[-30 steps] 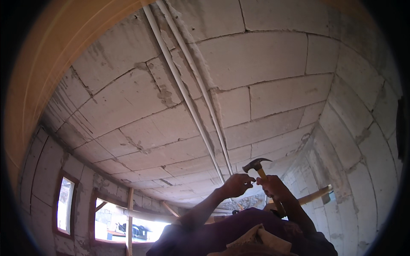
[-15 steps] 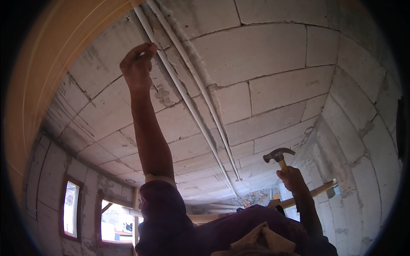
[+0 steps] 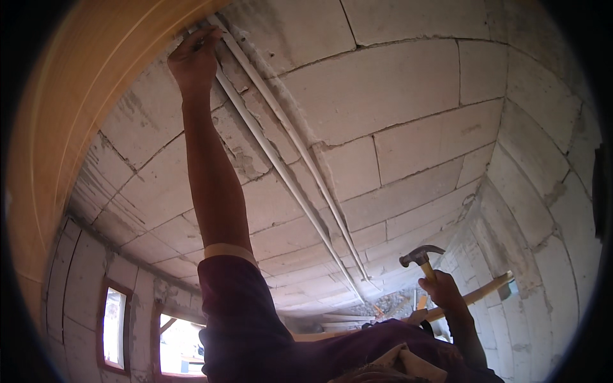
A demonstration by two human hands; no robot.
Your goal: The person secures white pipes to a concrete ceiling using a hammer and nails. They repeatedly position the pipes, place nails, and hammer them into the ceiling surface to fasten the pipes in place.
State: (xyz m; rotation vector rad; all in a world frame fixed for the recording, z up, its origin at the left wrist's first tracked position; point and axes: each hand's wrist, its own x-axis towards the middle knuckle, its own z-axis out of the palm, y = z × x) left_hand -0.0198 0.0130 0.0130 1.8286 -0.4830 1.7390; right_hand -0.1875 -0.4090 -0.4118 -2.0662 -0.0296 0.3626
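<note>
My left arm stretches up, and my left hand (image 3: 195, 59) is beside the upper ends of two pale pipes running in a chase in the block wall. Its fingers are pinched together; what they hold, if anything, is too small to make out. One pale pipe (image 3: 255, 127) passes close by the hand, and a second pipe (image 3: 290, 124) runs alongside it. Lower right, my right hand (image 3: 442, 288) grips a claw hammer (image 3: 421, 255) by its yellowish handle. The dark metal head is raised, apart from the wall.
A wall of large pale blocks (image 3: 402, 96) fills the middle. A tan surface with pale lines (image 3: 83, 76) curves across the upper left. Lower left are a narrow window (image 3: 113, 325) and a wider opening (image 3: 182, 345). A wooden beam (image 3: 485, 287) lies behind my right forearm.
My left hand has moved up and slightly left along the pipes toward the tan surface. My right hand still holds the hammer, sitting a little lower in the picture.
</note>
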